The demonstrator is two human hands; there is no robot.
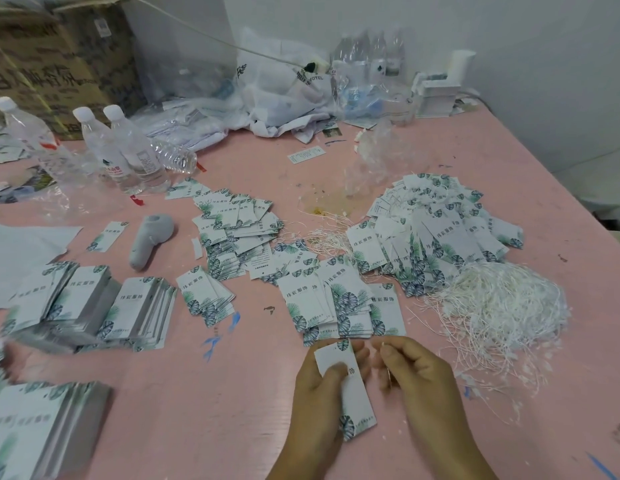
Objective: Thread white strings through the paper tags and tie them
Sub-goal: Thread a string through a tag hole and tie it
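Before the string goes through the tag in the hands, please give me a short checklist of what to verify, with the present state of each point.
1. Left hand holds the paper tag firmly: ok, thumb pressed on its face.
2. Right hand has a white string: cannot tell, fingers are pinched but blurred.
3. Tag hole visible and free: cannot tell, too small.
4. Spare strings nearby: ok, string pile lies to the right.
5. More tags nearby: ok, tag stack lies just ahead.

hands: 2 | water bottles by the box: 4 | cardboard box: 1 | grey handheld device: 1 | paper tags: too many to count
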